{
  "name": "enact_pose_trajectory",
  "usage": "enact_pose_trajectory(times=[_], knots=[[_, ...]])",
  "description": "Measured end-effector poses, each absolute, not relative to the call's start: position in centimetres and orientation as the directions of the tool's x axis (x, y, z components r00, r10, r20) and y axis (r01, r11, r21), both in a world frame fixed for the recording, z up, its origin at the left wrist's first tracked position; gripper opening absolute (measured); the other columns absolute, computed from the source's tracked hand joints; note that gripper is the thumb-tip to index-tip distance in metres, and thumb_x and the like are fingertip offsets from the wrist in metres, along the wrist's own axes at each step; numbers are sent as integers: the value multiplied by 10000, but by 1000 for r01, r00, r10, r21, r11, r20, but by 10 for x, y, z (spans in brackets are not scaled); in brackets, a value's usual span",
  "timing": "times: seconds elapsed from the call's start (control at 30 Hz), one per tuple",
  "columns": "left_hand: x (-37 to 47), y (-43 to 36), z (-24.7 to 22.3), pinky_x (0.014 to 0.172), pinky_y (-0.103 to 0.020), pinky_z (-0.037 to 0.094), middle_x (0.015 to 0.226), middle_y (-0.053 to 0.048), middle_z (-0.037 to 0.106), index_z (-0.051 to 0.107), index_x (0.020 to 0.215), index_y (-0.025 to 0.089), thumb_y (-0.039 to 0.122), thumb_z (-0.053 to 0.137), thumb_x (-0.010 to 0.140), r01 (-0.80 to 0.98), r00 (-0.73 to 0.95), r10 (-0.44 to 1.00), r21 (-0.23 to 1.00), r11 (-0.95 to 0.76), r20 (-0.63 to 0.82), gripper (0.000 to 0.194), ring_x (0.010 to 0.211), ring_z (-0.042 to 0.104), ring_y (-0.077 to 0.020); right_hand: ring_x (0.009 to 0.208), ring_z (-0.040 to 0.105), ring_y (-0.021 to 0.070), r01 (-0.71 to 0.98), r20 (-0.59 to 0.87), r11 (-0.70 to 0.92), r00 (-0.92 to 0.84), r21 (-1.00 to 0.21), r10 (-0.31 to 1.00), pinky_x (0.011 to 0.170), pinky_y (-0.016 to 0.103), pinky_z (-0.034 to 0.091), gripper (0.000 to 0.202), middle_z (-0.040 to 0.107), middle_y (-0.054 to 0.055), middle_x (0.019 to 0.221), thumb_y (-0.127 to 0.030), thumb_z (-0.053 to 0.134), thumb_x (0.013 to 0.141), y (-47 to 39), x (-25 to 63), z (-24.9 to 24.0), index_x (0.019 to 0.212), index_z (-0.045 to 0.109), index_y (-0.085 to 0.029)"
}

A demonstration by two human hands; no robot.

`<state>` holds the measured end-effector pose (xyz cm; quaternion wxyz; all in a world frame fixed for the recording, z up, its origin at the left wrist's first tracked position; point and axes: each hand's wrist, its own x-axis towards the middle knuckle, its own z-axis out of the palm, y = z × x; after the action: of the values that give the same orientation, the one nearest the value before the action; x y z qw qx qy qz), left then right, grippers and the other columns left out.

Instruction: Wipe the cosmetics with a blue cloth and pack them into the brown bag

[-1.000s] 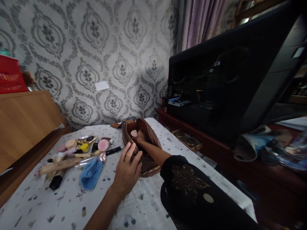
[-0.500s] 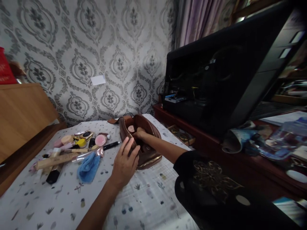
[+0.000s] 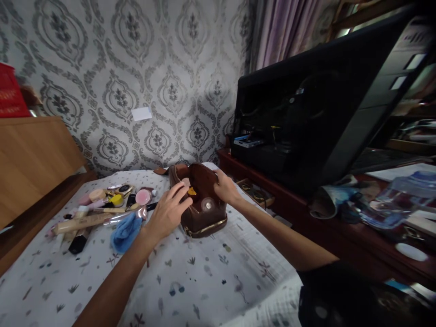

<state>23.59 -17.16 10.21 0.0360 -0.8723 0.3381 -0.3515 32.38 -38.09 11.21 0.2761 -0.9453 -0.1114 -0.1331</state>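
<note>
Brown bag [image 3: 204, 218] upright on tabletop [image 3: 190, 281], mouth open, yellow item [image 3: 192, 191] visible inside. Right hand [image 3: 225, 187]: grip pinching the bag's right rim, thumb inside. Left hand [image 3: 172, 209]: at the bag's left rim, fingers slightly spread and bent; whether its grip pinches the rim, cannot tell. Left of the bag: blue cloth [image 3: 126, 232], pink round compact [image 3: 143, 196] and yellow-lidded jar [image 3: 116, 200] among cosmetics, near the left hand

The left hand [image 3: 170, 210] is hovering palm down, its fingers spreading slightly; the right hand [image 3: 226, 188] is gripping with bent fingers, its forearm [image 3: 275, 231] (bare below a black sleeve [image 3: 344, 290]) slanting across the cloth's [image 3: 204, 281] right edge.
</note>
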Motion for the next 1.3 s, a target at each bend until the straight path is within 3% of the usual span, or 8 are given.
enact_pose_trajectory(times=[0.17, 0.33, 0.53, 0.8, 0.97, 1.13, 1.2, 1.3], knots=[[236, -167, 107, 826, -392, 554, 969, -112, 564, 621, 863, 156, -10, 450, 837, -507, 552, -621, -368, -780, 556, 239, 1071, 519, -277, 1109, 641, 232, 357, 409, -720, 906, -595, 111, 936, 302, 473, 556, 701, 97, 1195, -19, 430, 803, -372, 322, 107, 1333, 541, -146], [223, -170, 107, 749, -375, 543, 945, -100, 529, 597, 832, 175, 17, 467, 834, -468, 555, -614, -401, -788, 561, 204, 984, 501, -269, 1007, 669, 234, 405, 448, -629, 889, -664, 100, 910, 331, 484, 572, 735, 91, 1099, -14, 429, 761, -375, 318, 98, 1298, 574, -143], [221, -183, 103, 773, -388, 524, 937, -105, 538, 595, 824, 176, 24, 454, 842, -489, 523, -611, -378, -786, 594, 208, 994, 495, -274, 1048, 659, 231, 452, 493, -585, 864, -674, 100, 952, 337, 473, 561, 729, 97, 1129, -27, 424, 753, -387, 322, 88, 1274, 597, -141], [231, -183, 97, 831, -412, 525, 963, -114, 569, 629, 857, 180, 33, 429, 861, -474, 545, -553, -313, -823, 630, 248, 1034, 518, -277, 1145, 627, 225, 429, 501, -518, 865, -740, 0, 1039, 363, 440, 520, 704, 89, 1206, -53, 424, 757, -383, 331, 82, 1221, 637, -151], [231, -183, 95, 909, -442, 529, 1062, -134, 617, 647, 915, 159, 19, 409, 873, -479, 533, -547, -303, -824, 646, 280, 1151, 532, -289, 1069, 646, 239, 433, 487, -589, 870, -682, 76, 993, 386, 471, 532, 706, 120, 1137, -52, 424, 783, -384, 332, 84, 1287, 573, -132], [222, -178, 78, 1089, -492, 437, 1421, -166, 506, 592, 1218, 153, 26, 366, 905, -512, 511, -491, -209, -833, 705, 406, 1410, 375, -281, 1262, 509, 274, 649, 680, -638, 687, -414, 256, 1078, 435, 403, 525, 559, 162, 1337, -129, 525, 817, -370, 323, 106, 1342, 522, -138], [218, -178, 66, 1117, -513, 406, 1479, -171, 452, 539, 1304, 156, 24, 376, 895, -519, 492, -470, -187, -834, 733, 460, 1445, 324, -287, 1243, 530, 247, 652, 580, -655, 721, -382, 379, 1058, 377, 417, 408, 581, 143, 1310, -131, 490, 875, -356, 322, 117, 1272, 582, -150], [215, -181, 47, 1120, -538, 396, 1527, -168, 385, 499, 1347, 182, 8, 407, 863, -510, 470, -426, -156, -846, 773, 523, 1470, 270, -304, 1141, 609, 266, 470, 181, -786, 882, -401, 435, 950, 324, 472, 279, 649, 145, 1206, -177, 623, 854, -330, 327, 122, 1129, 664, -154]])
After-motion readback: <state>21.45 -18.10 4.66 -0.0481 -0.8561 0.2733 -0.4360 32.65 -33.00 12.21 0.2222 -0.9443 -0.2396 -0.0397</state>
